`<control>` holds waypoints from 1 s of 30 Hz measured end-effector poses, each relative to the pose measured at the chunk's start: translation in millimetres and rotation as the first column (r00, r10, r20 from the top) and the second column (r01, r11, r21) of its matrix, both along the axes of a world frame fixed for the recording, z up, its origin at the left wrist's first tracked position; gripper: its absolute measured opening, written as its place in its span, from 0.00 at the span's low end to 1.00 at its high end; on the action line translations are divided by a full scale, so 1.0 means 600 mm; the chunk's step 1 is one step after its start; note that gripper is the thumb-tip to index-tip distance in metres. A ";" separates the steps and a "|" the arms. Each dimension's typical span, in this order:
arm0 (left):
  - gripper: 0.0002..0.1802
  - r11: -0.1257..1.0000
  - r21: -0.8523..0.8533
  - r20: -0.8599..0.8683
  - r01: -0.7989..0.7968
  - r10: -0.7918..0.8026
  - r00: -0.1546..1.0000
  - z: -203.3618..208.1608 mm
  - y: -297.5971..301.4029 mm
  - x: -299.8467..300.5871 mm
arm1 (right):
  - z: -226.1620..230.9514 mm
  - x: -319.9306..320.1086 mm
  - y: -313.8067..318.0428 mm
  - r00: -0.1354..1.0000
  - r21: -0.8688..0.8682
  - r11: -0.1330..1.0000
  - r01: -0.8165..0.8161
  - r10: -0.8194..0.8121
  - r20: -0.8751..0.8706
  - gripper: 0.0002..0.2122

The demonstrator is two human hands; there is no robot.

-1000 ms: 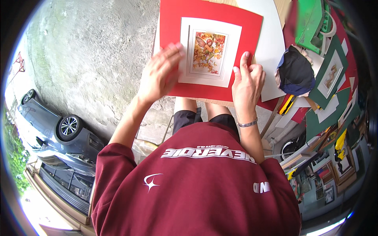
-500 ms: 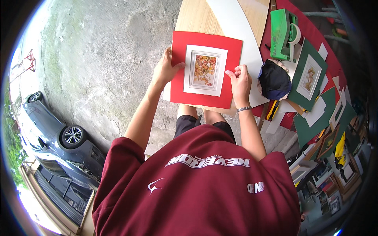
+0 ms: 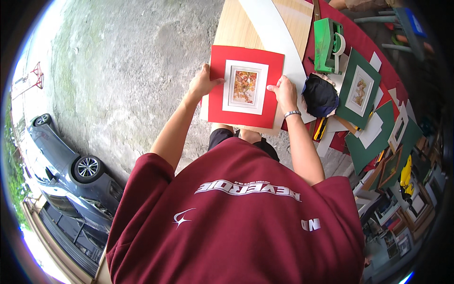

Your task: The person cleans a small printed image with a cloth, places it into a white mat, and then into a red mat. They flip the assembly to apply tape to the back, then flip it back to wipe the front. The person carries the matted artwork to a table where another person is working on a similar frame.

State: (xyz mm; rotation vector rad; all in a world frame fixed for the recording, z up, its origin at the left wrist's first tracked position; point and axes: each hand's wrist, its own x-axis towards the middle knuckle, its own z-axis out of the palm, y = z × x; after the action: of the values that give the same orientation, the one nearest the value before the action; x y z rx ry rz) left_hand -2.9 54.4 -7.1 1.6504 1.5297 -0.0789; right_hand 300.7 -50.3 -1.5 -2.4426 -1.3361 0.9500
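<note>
A red picture mat (image 3: 217,102) with a white inner border lies in front of me over light wood-grain boards (image 3: 234,23). In its window shows a small print of a winged figure among orange leaves (image 3: 245,87). My left hand (image 3: 203,86) grips the mat's left edge, thumb on the face and fingers tucked behind. At the opposite edge, my right hand (image 3: 285,94) is closed with its thumb on the red border and its fingers curled at the rim. The mat's underside is hidden. A long white strip (image 3: 270,26) runs over the boards beneath it.
Right of the mat are a green tape dispenser (image 3: 324,45), a dark cap (image 3: 319,97), a green-matted picture (image 3: 345,97) and a yellow-and-black cutter (image 3: 320,128), among paper scraps on a red cloth (image 3: 351,33). Frames crowd the lower right. A grey car (image 3: 71,163) stands far left.
My right hand has come in against the mat's right edge, its fingers moving from a raised pinch to the rim. The view has shifted slightly. My left hand keeps its hold.
</note>
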 end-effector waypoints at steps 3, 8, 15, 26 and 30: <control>0.44 1.000 -0.022 0.013 0.019 -0.019 1.000 -0.011 0.001 -0.006 | 0.005 -0.002 0.002 1.000 -0.005 1.000 -0.018 0.018 0.006 0.20; 0.46 0.995 -0.099 0.008 0.003 -0.002 1.000 -0.010 0.007 -0.010 | 0.008 -0.001 0.000 0.998 -0.008 1.000 -0.002 0.002 -0.066 0.21; 0.46 0.997 -0.076 0.005 0.021 -0.021 1.000 -0.004 0.001 -0.005 | 0.012 -0.016 0.006 0.999 -0.053 0.998 0.028 -0.026 0.034 0.21; 0.47 0.991 -0.135 0.128 -0.008 0.026 0.992 -0.006 0.006 -0.012 | 0.029 -0.024 0.028 0.997 -0.244 0.967 0.079 -0.071 0.041 0.21; 0.46 0.989 -0.150 0.093 0.005 0.010 0.996 -0.006 0.007 -0.007 | 0.001 -0.026 0.014 0.992 -0.158 0.982 0.106 -0.093 0.088 0.20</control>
State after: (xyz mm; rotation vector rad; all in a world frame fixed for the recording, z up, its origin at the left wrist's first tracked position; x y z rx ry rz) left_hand -7.3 58.7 -10.6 1.5123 1.4201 -0.1112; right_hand 285.0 -41.6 -0.8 -2.6689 -1.1897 0.9812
